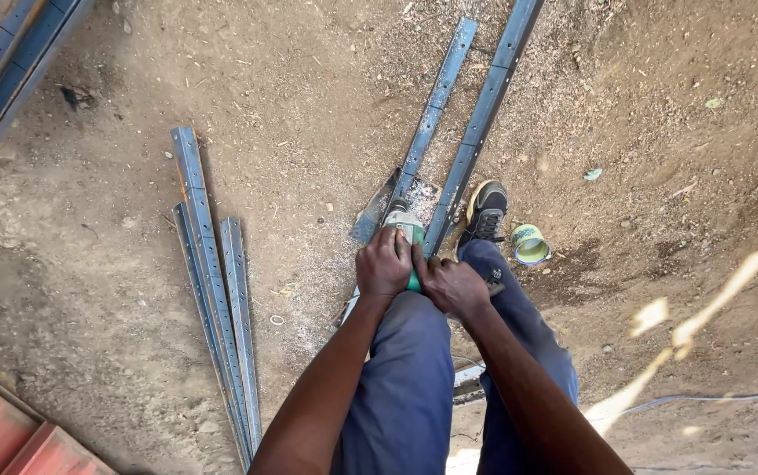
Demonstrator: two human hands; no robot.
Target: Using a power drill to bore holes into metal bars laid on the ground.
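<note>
Green grinder (pixel 409 230) sits clenched in both grips, left hand (pixel 383 262) beside right hand (pixel 451 286), over slotted bar (pixel 430 119).

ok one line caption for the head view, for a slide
Both hands, left hand and right hand, grip a green power tool over slotted metal bars on dirt ground.

Bare dirt ground (pixel 660 114) strewn with pale shavings, loose bundle of blue slotted metal bars (pixel 216 281) lying at left, red panels (pixel 18 440) in lower left corner, roll of tape (pixel 530 245) on the soil, sunlight patches at right
</note>
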